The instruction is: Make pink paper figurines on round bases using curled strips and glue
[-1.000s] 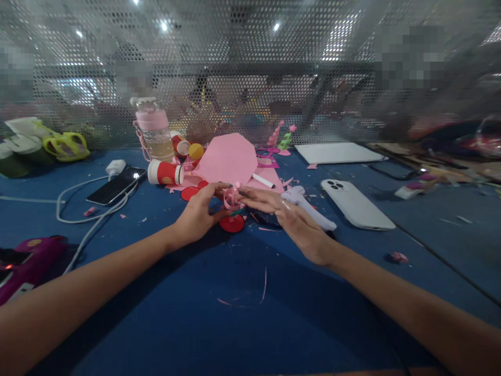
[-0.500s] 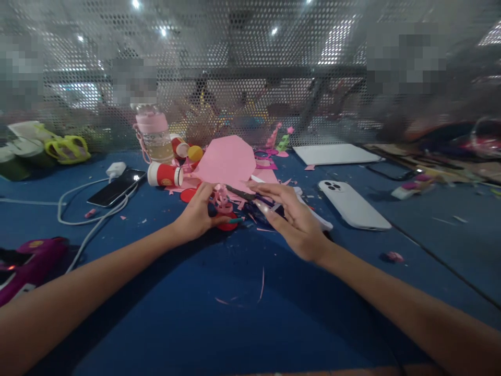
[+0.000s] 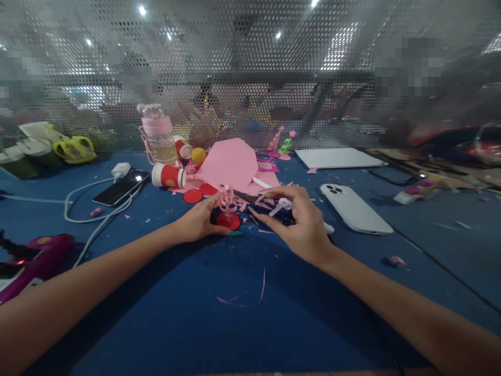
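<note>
The curly pink paper flower on a round red paper base (image 3: 227, 209) stands on the blue cloth table (image 3: 242, 313), right between the two hands. The left hand (image 3: 198, 222) lies low beside it, with its fingers (image 3: 213, 204) curled loosely around the red base and touching it. The right hand (image 3: 301, 224) is just to the right, its fingers bent halfway, pinching a small white piece (image 3: 282, 205); it looks like the tip of a white glue gun, but the hand hides most of it. Dark scissors (image 3: 245, 196) lie just behind the flower.

Two more flat red paper circles (image 3: 193, 196) lie close by on the left. Behind them sits one big pink paper sheet (image 3: 230, 162) with cut corners, smooth and flat. One red paper cup (image 3: 169, 176) lies on its side, and another red cup (image 3: 183, 149) lies behind it. One clear plastic bottle with a pink lid (image 3: 158, 134) stands up straight. There are two phones: a smooth white one (image 3: 356, 209) on the right, and a black one (image 3: 121, 187) on the left with a white cable (image 3: 84, 209). Tiny pink paper scraps (image 3: 242, 300) are scattered on the cloth.
</note>
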`<state>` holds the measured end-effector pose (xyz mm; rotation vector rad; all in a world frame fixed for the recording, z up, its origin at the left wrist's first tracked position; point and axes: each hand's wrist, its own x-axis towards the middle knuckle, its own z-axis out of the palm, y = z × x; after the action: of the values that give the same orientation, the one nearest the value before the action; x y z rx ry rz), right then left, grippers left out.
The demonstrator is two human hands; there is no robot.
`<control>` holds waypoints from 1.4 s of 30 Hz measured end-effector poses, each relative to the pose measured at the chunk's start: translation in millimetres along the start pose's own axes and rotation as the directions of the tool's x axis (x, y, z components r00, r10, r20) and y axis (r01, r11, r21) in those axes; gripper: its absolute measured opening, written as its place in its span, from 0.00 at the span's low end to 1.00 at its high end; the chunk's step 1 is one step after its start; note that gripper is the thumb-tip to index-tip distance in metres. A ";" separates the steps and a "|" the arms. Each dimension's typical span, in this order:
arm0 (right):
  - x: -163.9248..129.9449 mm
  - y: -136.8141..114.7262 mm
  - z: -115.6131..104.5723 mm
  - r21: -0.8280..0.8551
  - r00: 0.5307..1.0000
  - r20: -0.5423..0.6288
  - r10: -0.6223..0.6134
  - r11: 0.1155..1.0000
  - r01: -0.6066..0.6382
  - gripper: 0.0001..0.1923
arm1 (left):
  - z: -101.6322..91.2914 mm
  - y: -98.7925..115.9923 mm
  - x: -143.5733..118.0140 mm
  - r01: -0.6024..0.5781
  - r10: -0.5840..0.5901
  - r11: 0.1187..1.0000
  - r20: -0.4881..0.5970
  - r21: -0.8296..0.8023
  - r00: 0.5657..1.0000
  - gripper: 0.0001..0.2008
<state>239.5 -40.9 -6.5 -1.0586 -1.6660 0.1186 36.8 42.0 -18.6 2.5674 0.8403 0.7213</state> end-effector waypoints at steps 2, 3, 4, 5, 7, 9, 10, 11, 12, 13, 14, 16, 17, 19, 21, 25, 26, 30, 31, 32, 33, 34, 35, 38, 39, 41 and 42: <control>0.3 0.9 3.2 0.236 0.988 -0.008 0.153 0.960 -0.147 0.18 | 0.8 -0.5 1.3 -0.025 0.024 0.999 -0.026 -0.022 0.999 0.26; 0.7 1.0 4.5 0.343 0.972 0.013 0.234 0.912 -0.224 0.19 | 1.2 -1.1 1.8 -0.032 0.031 0.999 -0.034 -0.034 0.999 0.26; 1.4 1.0 5.4 0.423 0.951 0.044 0.306 0.857 -0.296 0.19 | 1.5 -1.7 2.0 -0.033 0.032 0.998 -0.036 -0.047 0.999 0.26; 2.0 0.8 5.9 0.476 0.927 0.073 0.368 0.804 -0.356 0.17 | 1.5 -2.0 2.0 -0.029 0.027 0.998 -0.029 -0.060 0.999 0.26; 3.4 0.4 6.0 0.543 0.886 0.110 0.451 0.719 -0.433 0.14 | 0.8 -1.6 1.6 -0.002 0.002 0.996 0.001 -0.084 1.000 0.26; 4.6 0.1 5.4 0.583 0.861 0.119 0.494 0.668 -0.463 0.12 | -0.5 0.5 1.0 0.035 -0.033 0.995 0.022 -0.098 0.999 0.27; 5.1 0.1 5.0 0.598 0.854 0.116 0.508 0.650 -0.468 0.11 | -1.2 1.9 0.7 0.047 -0.045 0.993 0.022 -0.105 0.999 0.27; 5.6 0.2 4.5 0.613 0.848 0.115 0.518 0.634 -0.471 0.10 | -2.0 3.4 0.4 0.054 -0.052 0.992 0.020 -0.115 0.998 0.29; 6.1 0.3 4.0 0.629 0.843 0.118 0.525 0.617 -0.472 0.09 | -2.8 4.9 0.0 0.055 -0.053 0.990 0.016 -0.130 0.998 0.30; 6.5 0.3 3.6 0.647 0.839 0.123 0.529 0.599 -0.472 0.09 | -3.5 6.1 -0.4 0.052 -0.052 0.987 0.008 -0.150 0.999 0.31; 7.0 0.3 3.1 0.664 0.837 0.132 0.531 0.579 -0.473 0.09 | -4.1 7.1 -1.0 0.053 -0.055 0.984 -0.003 -0.171 0.999 0.32; 7.8 0.1 2.1 0.685 0.836 0.150 0.528 0.554 -0.474 0.09 | -5.0 8.3 -2.2 0.074 -0.086 0.976 -0.047 -0.204 0.995 0.34; 8.1 -0.1 1.6 0.686 0.836 0.155 0.527 0.551 -0.475 0.09 | -5.1 8.4 -2.9 0.094 -0.113 0.972 -0.081 -0.217 0.990 0.35; 8.5 -0.8 0.9 0.679 0.833 0.168 0.527 0.551 -0.485 0.11 | -4.5 8.0 -3.8 0.140 -0.180 0.957 -0.142 -0.254 0.973 0.36; 8.7 -1.6 0.5 0.676 0.826 0.194 0.530 0.538 -0.504 0.12 | -2.7 7.4 -4.0 0.171 -0.233 0.930 -0.164 -0.324 0.958 0.35; 7.9 -2.8 0.6 0.665 0.826 0.264 0.497 0.527 -0.529 0.11 | 2.6 8.9 -3.1 0.162 -0.258 0.845 -0.124 -0.510 0.958 0.30; 7.5 -3.0 0.8 0.654 0.831 0.284 0.478 0.538 -0.532 0.10 | 3.7 10.3 -2.8 0.165 -0.264 0.818 -0.104 -0.551 0.959 0.29; 6.2 -3.2 1.2 0.643 0.835 0.314 0.452 0.546 -0.537 0.13 | 5.5 20.3 -1.9 0.222 -0.293 0.675 0.022 -0.704 0.956 0.27; 5.9 -3.1 0.9 0.649 0.829 0.315 0.463 0.532 -0.544 0.15 | 5.4 23.5 -1.7 0.237 -0.295 0.629 0.055 -0.740 0.954 0.26; 5.7 -3.1 0.4 0.654 0.823 0.316 0.473 0.520 -0.550 0.17 | 5.3 26.7 -1.6 0.248 -0.292 0.585 0.084 -0.772 0.953 0.25; 5.6 -2.9 -0.3 0.657 0.822 0.311 0.478 0.517 -0.549 0.20 | 5.2 29.7 -1.7 0.251 -0.283 0.546 0.107 -0.799 0.953 0.24; 5.5 -2.7 -1.1 0.657 0.828 0.295 0.476 0.528 -0.538 0.22 | 5.2 32.4 -1.8 0.251 -0.269 0.513 0.124 -0.821 0.955 0.24; 5.4 -2.3 -2.0 0.651 0.841 0.271 0.468 0.555 -0.518 0.24 | 5.2 34.7 -2.2 0.251 -0.251 0.488 0.141 -0.836 0.958 0.24; 5.5 -1.2 -3.6 0.580 0.892 0.140 0.430 0.694 -0.426 0.20 | 5.9 39.0 -4.1 0.268 -0.209 0.476 0.188 -0.838 0.960 0.27; 5.5 -1.1 -3.5 0.540 0.903 0.105 0.417 0.738 -0.404 0.16 | 6.1 39.7 -4.9 0.276 -0.200 0.498 0.201 -0.822 0.959 0.28; 4.9 -1.7 -2.3 0.450 0.921 0.079 0.382 0.811 -0.375 0.14 | 6.0 40.6 -6.2 0.291 -0.197 0.560 0.217 -0.776 0.956 0.31; 4.3 -2.4 -1.5 0.398 0.931 0.087 0.356 0.844 -0.360 0.15 | 5.8 40.9 -6.7 0.297 -0.200 0.589 0.221 -0.751 0.955 0.33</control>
<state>239.4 -40.1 -1.4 -1.0297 -1.3507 0.6912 53.7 5.6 -6.9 1.6343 0.6283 0.6472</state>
